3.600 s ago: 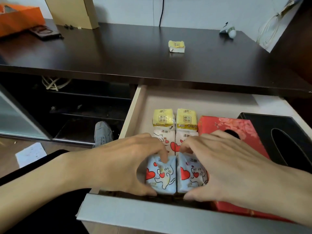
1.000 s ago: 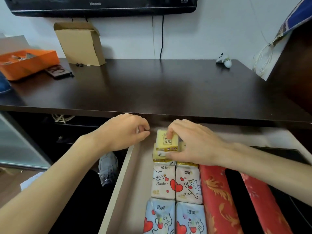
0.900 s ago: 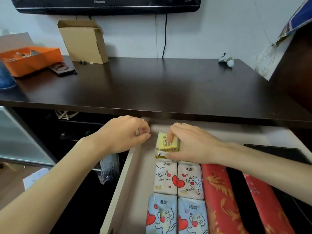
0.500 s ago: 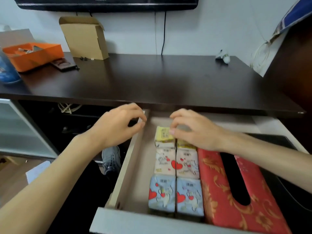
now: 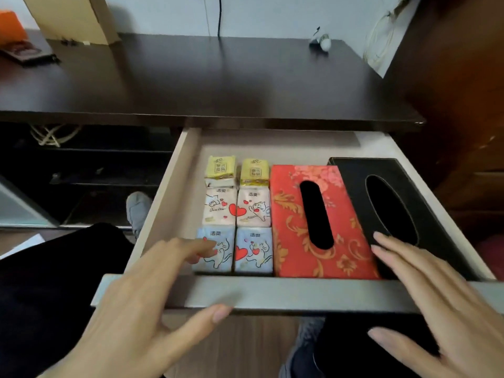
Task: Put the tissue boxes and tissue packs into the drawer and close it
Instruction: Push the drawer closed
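The drawer (image 5: 272, 294) stands pulled out below the dark desk. Inside, two columns of tissue packs lie side by side: yellow packs (image 5: 220, 167) at the back, pink heart packs (image 5: 236, 205) in the middle, blue heart packs (image 5: 253, 248) at the front. A red patterned tissue box (image 5: 294, 222) lies to their right, and a black tissue box (image 5: 354, 175) beside it. My left hand (image 5: 141, 309) hovers open over the drawer's front left corner, fingers spread. My right hand (image 5: 436, 306) is open over the front right, fingertips above the black box.
The dark desk top (image 5: 218, 77) carries a cardboard box (image 5: 68, 17) at the back left, an orange box (image 5: 11, 25) at the far left and a small white object (image 5: 323, 42) at the back right. A wooden cabinet (image 5: 463, 105) stands to the right. My legs and shoes are below the drawer.
Both hands drew back from the yellow packs at the back of the drawer to its front edge. The yellow pack from the desk now lies in the drawer. The camera tilted down.
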